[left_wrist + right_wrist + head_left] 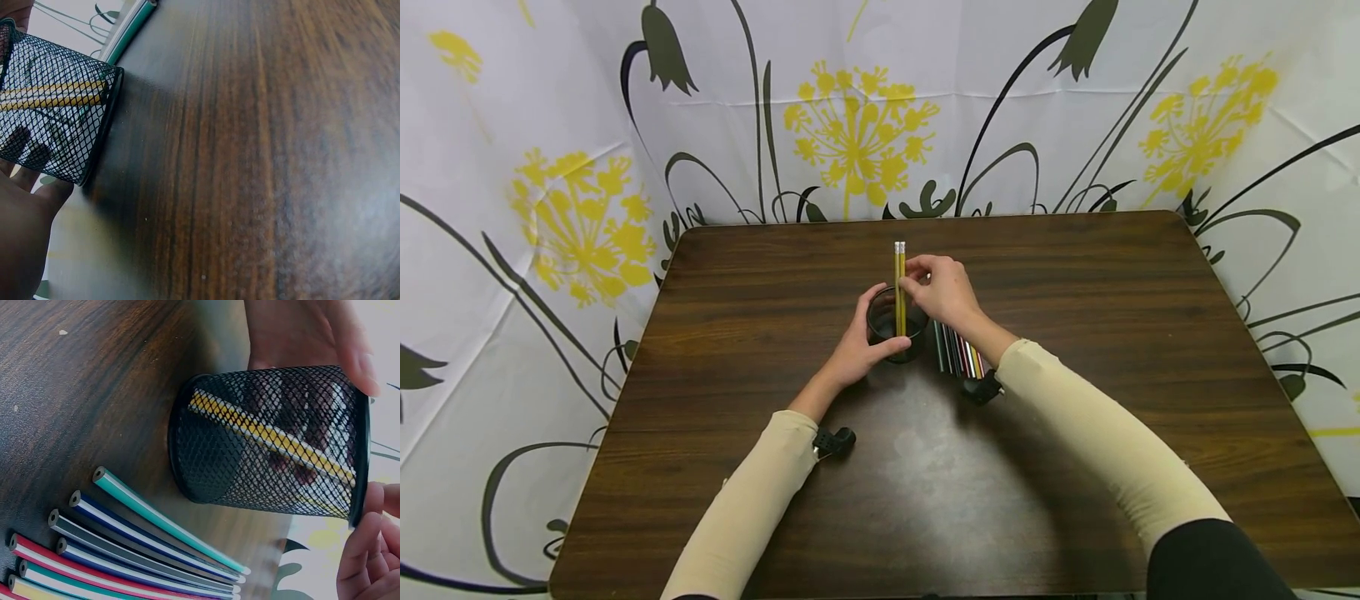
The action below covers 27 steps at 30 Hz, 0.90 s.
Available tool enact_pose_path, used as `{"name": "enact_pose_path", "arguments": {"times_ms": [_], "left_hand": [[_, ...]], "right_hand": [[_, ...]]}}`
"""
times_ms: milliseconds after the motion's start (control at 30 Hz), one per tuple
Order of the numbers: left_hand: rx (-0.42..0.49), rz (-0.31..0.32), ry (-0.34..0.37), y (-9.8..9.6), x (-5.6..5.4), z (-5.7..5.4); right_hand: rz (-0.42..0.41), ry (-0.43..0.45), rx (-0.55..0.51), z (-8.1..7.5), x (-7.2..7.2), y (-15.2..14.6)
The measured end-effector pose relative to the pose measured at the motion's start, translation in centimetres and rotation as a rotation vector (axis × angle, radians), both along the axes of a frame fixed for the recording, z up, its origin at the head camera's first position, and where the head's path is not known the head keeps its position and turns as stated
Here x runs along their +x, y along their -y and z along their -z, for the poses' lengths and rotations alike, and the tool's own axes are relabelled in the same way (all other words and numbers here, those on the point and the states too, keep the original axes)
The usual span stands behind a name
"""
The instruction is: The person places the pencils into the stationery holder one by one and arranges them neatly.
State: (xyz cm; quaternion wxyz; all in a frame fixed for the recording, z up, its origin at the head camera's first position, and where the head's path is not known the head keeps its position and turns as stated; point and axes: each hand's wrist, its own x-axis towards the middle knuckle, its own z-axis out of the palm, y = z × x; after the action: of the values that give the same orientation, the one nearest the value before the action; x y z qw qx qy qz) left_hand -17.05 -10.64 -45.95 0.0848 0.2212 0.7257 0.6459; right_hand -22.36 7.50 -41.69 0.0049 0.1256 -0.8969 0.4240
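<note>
A black mesh pencil cup (880,321) stands upright on the table, and my left hand (856,346) holds it round the side, thumb toward the near side. Two yellow pencils (900,271) rise out of the cup, eraser ends up. My right hand (946,292) pinches them above the rim with thumb and fingers. Through the mesh in the right wrist view, the yellow pencils (269,433) slant inside the cup, lower ends close to its base. In the left wrist view the mesh cup (62,125) shows with left fingers behind it.
Several striped pencils (169,519) in green, blue, black, red and yellow lie side by side right of the cup, partly under my right forearm. The brown wooden table (737,333) reaches back to a flower-patterned curtain (715,108).
</note>
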Motion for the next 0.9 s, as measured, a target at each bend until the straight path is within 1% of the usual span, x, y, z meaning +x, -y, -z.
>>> {"name": "enact_pose_path", "arguments": {"times_ms": [100,167,267,367,500,633,767,833,900], "left_hand": [[0.010,0.001,-0.002,0.0,0.0,0.0],[0.006,-0.002,0.000,0.0,0.0,0.0],[-0.003,-0.003,0.002,0.0,0.0,0.0],[-0.003,-0.005,-0.003,0.0,0.0,0.1],[-0.001,-0.015,0.000,0.0,-0.1,0.4],[-0.008,-0.018,0.013,0.0,-0.1,0.5],[-0.036,-0.014,0.021,0.1,0.0,0.1],[-0.050,-0.016,0.024,0.1,0.1,0.1],[-0.046,-0.014,0.021,0.1,0.1,0.1]], "right_hand": [[-0.013,0.008,-0.039,-0.2,-0.1,-0.3],[-0.004,0.014,-0.078,-0.3,-0.2,-0.7],[0.036,0.037,-0.114,-0.2,-0.5,-1.8],[0.091,0.083,-0.117,0.3,-0.8,-3.4],[0.148,0.161,-0.063,1.5,-1.4,-5.7],[0.182,0.217,0.010,3.2,-1.6,-7.7],[0.173,0.275,0.062,4.8,-1.5,-8.8],[0.169,0.298,0.092,5.4,-1.4,-9.0],[0.167,0.315,0.123,5.8,-1.4,-9.0]]}}
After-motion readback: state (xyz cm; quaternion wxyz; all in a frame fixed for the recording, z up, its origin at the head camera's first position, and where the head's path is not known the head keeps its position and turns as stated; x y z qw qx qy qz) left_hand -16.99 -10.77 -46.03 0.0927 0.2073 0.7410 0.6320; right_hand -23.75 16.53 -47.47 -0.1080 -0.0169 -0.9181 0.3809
